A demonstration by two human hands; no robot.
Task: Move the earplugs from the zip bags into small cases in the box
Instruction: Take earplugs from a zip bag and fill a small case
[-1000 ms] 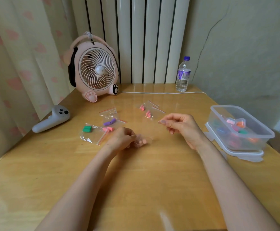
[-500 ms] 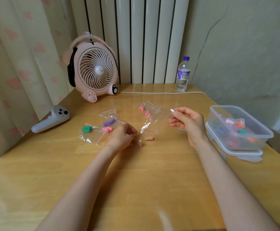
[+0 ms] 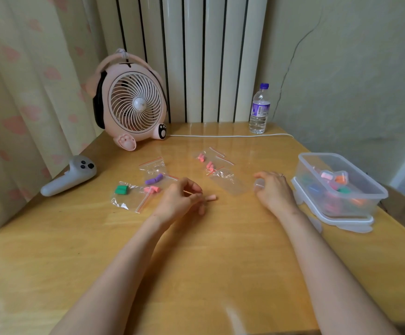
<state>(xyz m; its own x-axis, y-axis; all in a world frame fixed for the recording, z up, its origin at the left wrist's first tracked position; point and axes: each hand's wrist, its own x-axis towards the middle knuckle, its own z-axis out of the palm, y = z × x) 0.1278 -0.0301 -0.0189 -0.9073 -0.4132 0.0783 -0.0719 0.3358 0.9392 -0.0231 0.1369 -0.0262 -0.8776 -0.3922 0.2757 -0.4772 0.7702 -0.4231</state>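
- Since the earlier frame, the empty clear zip bag has left the right hand and now lies flat on the middle of the wooden desk. That hand has shifted toward the desk's right edge.
- The right hand's fingers curl round a small clear round case, just beside the clear plastic box.
- The left hand has curled fingertips pinching the end of a peach foam earplug, which lies on the desk just left of the empty bag.
- The box stands on its lid by the right edge, with coloured small cases inside.
- Toward the far edge, zip bags hold pink earplugs.
- Toward the left edge, other bags hold a purple earplug, a green earplug and a pink one.
- A grey handheld controller lies at the left edge, and a pink desk fan stands at the far left corner.
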